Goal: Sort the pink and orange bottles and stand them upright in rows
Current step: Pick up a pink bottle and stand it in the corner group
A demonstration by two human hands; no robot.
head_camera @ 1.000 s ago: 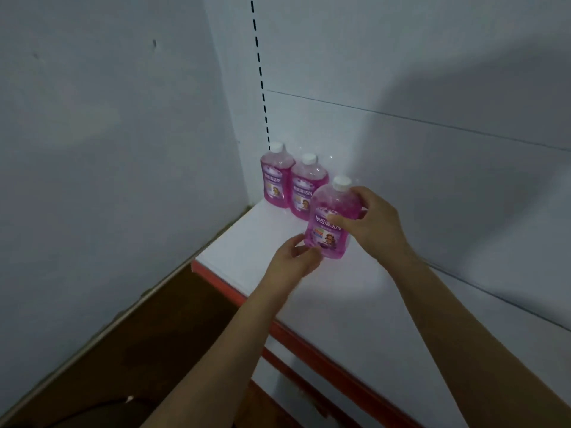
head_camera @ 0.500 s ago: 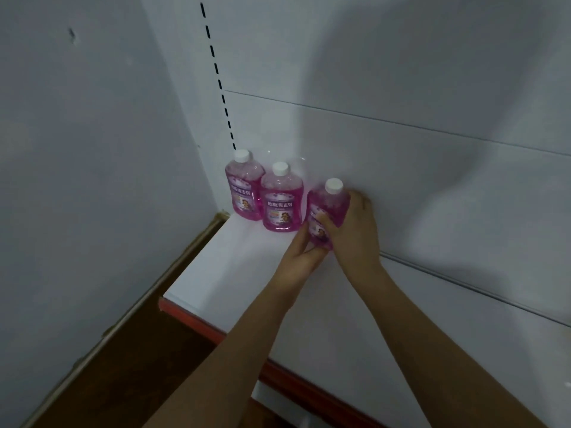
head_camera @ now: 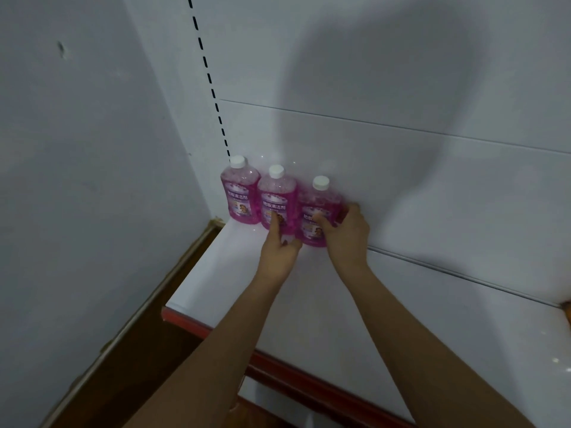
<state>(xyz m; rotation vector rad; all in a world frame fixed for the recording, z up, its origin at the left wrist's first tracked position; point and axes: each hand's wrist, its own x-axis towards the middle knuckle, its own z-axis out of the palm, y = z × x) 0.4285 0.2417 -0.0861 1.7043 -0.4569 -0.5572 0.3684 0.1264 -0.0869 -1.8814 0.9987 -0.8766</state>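
Set down now, no longer up in the air as a second ago: third pink bottle (head_camera: 315,217), standing upright on the white shelf (head_camera: 309,288) at the end of the row. Gripped round its right side by the right hand (head_camera: 347,233), thumb on the label, fingers curled behind. Touched low down by the left hand (head_camera: 279,251), one finger reaching up onto the front of the middle pink bottle (head_camera: 277,202); hard to tell if anything is really held there. Hands close together, almost touching. Just past the left hand, beside the middle one: first pink bottle (head_camera: 241,196), upright in the corner. All three full of pink liquid, white caps on, side by side against the back wall (head_camera: 401,180). Nearer than the hands, along the shelf front: red edge (head_camera: 278,369). Far off to the right of the right hand: a bit of something orange (head_camera: 567,307), too little showing to name.
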